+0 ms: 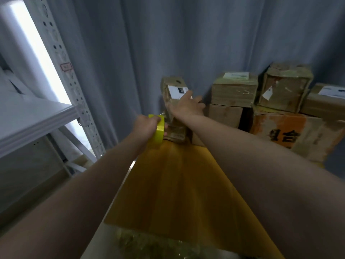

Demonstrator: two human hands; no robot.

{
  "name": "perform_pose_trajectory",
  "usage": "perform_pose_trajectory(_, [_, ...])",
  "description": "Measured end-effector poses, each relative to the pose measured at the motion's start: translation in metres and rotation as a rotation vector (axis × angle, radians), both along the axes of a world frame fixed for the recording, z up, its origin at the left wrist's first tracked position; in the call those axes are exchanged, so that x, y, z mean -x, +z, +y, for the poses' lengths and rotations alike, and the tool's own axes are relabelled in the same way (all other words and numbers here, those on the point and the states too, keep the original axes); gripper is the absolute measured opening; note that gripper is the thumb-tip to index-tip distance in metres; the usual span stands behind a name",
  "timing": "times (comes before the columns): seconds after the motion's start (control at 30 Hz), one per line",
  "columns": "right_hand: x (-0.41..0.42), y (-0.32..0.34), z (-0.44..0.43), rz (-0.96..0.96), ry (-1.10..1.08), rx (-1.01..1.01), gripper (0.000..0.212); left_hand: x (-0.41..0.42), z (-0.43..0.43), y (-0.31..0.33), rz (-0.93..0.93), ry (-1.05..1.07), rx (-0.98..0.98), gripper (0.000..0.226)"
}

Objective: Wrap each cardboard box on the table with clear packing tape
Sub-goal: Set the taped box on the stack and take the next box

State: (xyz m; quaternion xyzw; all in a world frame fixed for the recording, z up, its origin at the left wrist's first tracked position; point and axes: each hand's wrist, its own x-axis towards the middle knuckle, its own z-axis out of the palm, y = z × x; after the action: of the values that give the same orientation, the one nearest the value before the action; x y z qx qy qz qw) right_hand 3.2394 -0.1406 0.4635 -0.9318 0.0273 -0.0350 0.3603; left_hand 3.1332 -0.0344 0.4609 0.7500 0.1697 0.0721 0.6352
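A tall narrow cardboard box point(172, 88) with a white label stands at the far end of the table, wrapped in shiny tape. My right hand point(186, 106) lies against its right face, fingers stretched over the side, thumb toward the label. My left hand point(147, 125) grips a yellow-looking roll of packing tape point(158, 131) just left of the box's lower part. A short strip of tape seems to run from the roll to the box. The bottom of the box is partly hidden by my hands.
Several taped cardboard boxes point(235, 90) are stacked at the back right, above a large orange-printed carton point(291, 135). A yellow board point(177, 184) covers the table. A white metal shelf rack point(61, 58) stands at left. Grey curtain behind.
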Motion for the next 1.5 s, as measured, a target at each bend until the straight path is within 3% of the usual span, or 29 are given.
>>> perform_pose_trajectory(0.1, [0.004,-0.006,0.003,0.109,0.023,0.137,0.094,-0.005,-0.004,-0.003,-0.031,0.021,-0.007,0.025])
perform_pose_trajectory(0.17, [0.015,0.0,-0.003,0.081,0.085,0.268,0.09,-0.006,-0.011,-0.002,-0.095,0.079,-0.029,0.027])
perform_pose_trajectory(0.3, [0.043,0.033,-0.038,-0.237,0.174,0.483,0.075,-0.007,-0.022,0.008,-0.269,0.214,-0.1,0.039])
perform_pose_trajectory(0.4, [0.043,0.058,-0.075,-0.498,0.082,0.598,0.064,-0.01,-0.034,0.016,-0.327,0.176,-0.066,0.045])
perform_pose_trajectory(0.53, [0.021,0.07,-0.112,-0.306,-0.044,0.664,0.073,-0.005,-0.059,0.036,-0.315,0.097,-0.067,0.027])
perform_pose_trajectory(0.63, [0.006,0.069,-0.121,-0.161,-0.108,0.597,0.09,-0.004,-0.073,0.04,-0.303,0.03,-0.063,0.025])
perform_pose_trajectory(0.73, [-0.002,0.064,-0.118,-0.162,-0.145,0.544,0.096,-0.001,-0.084,0.041,-0.28,-0.011,-0.015,0.023])
perform_pose_trajectory(0.83, [0.0,0.06,-0.122,-0.265,-0.175,0.494,0.078,-0.001,-0.089,0.038,-0.257,-0.053,0.0,0.027])
perform_pose_trajectory(0.97, [0.022,0.059,-0.143,-0.639,-0.11,0.478,0.048,0.009,-0.093,0.038,-0.239,-0.068,0.004,0.025])
perform_pose_trajectory(1.1, [0.066,0.061,-0.164,-0.903,0.066,0.081,0.037,0.028,-0.097,0.044,-0.222,-0.073,0.014,0.025])
perform_pose_trajectory(1.23, [0.111,0.059,-0.182,-0.935,0.216,-0.289,0.033,0.06,-0.104,0.054,-0.234,-0.081,0.024,0.021])
perform_pose_trajectory(1.37, [0.151,0.063,-0.189,-0.632,0.088,-0.761,0.019,0.097,-0.103,0.065,-0.279,-0.083,-0.039,0.019])
perform_pose_trajectory(1.43, [0.17,0.066,-0.194,-0.415,-0.016,-0.994,0.029,0.114,-0.099,0.075,-0.34,-0.051,-0.084,0.016])
perform_pose_trajectory(1.5, [0.186,0.063,-0.201,-0.08,-0.043,-1.183,0.044,0.13,-0.094,0.085,-0.382,-0.032,-0.048,0.01])
